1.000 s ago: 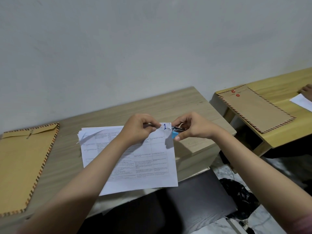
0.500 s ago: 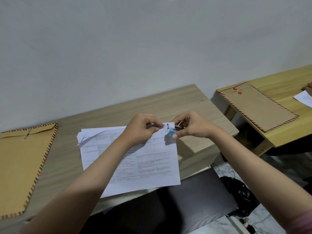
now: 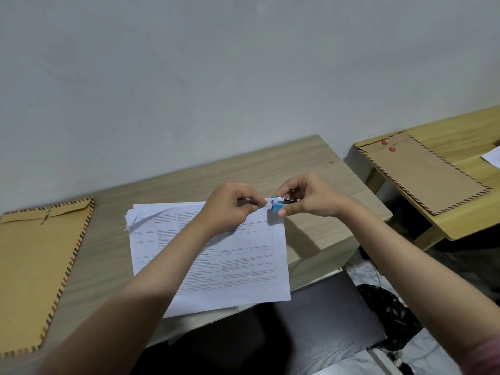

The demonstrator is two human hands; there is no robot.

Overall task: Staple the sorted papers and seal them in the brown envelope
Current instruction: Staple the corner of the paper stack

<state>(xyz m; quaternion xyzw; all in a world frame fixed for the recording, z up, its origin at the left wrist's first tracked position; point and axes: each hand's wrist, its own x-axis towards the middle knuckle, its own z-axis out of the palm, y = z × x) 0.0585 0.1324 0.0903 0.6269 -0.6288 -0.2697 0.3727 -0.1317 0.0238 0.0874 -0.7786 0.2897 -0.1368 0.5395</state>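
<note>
A stack of printed white papers [image 3: 243,266] lies on the grey wooden table [image 3: 270,169], its near edge hanging over the table front. My left hand [image 3: 232,205] pinches the stack's top right corner, where a blue "1" is written. My right hand [image 3: 305,196] holds a small blue stapler [image 3: 278,205] clamped over that same corner. A brown envelope [image 3: 35,266] with a striped border lies flat at the left end of the table, apart from the papers.
To the right stands a second, yellow wooden table [image 3: 460,220] with another brown envelope [image 3: 422,174] and a white sheet [image 3: 492,159] on it. A black bag [image 3: 387,309] lies on the floor between the tables. A plain wall rises behind.
The stapler has slid further onto the papers' top right corner, and my right hand has closed in towards my left. The papers and the envelope have stayed put.
</note>
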